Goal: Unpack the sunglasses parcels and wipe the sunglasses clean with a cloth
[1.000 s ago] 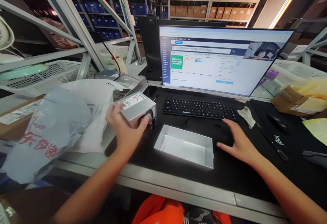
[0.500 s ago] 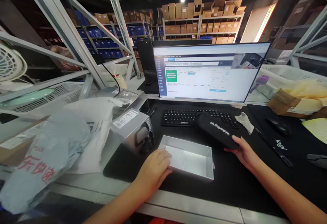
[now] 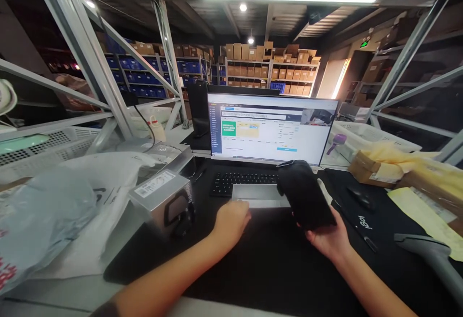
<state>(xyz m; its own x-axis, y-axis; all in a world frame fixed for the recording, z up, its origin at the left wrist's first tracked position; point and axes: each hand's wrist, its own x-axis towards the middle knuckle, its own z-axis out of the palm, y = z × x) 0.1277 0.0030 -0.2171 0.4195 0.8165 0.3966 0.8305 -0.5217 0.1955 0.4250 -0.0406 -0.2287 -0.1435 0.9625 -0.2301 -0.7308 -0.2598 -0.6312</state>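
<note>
My left hand [image 3: 231, 220] is closed on the near left edge of a shallow, light grey open box [image 3: 262, 195], right in front of the black keyboard [image 3: 226, 181]. My right hand [image 3: 329, 237] grips a black soft pouch [image 3: 307, 196] from below, its plain dark side facing me. The pouch hangs over the right end of the box and hides part of the keyboard. To the left of my left hand stands a grey retail box [image 3: 162, 206] with a white label on top and a black headset-like picture on its side.
A monitor [image 3: 267, 133] stands behind the keyboard. White and grey plastic bags [image 3: 112, 196] lie at the left. On the right are a mouse [image 3: 360, 198], a grey handheld scanner [image 3: 421, 244], a yellow sheet [image 3: 419, 211] and a cardboard box [image 3: 369, 168] with yellow packing.
The view has tipped upward. My right hand has raised and turned the pouch, so its lettering no longer shows. The open box has shifted toward the keyboard with my left hand on it.
</note>
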